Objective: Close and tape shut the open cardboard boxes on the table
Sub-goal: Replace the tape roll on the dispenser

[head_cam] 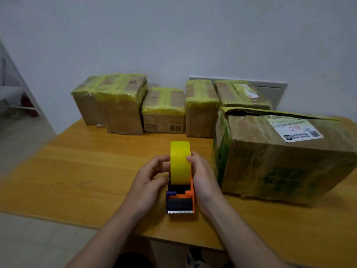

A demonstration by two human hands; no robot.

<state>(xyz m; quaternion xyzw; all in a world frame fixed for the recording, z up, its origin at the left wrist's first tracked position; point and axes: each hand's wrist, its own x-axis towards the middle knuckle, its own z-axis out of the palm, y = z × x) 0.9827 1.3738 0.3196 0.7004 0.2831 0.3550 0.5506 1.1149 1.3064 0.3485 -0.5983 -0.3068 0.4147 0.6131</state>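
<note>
I held the tape dispenser [180,192] between both hands near the front edge of the wooden worktop [77,171]. It stood on the worktop with its serrated blade [180,212] pointing toward me and its roll of yellow tape [180,163] standing upright at the far end. My left hand [148,180] gripped the left side, fingers curled in against the roll and thumb near the blue part of the frame. My right hand [202,176] lay along the orange side, fingertips hooked over the roll's right edge.

Just to the right of the dispenser sat the large cardboard box [280,157], worn and creased, with green print on its front and a white shipping label [295,130] on top. Its top was not shut: one flap [280,113] was lifted at the far edge, and a dark gap showed beneath it.

Along the back of the worktop, against the wall [173,35], four smaller boxes stood in a row, their tops wrapped in yellow tape: a tall one on the left [114,103], a low one [164,111] beside it, another tall one [201,109], and a fourth [241,93] behind the large box.
</note>
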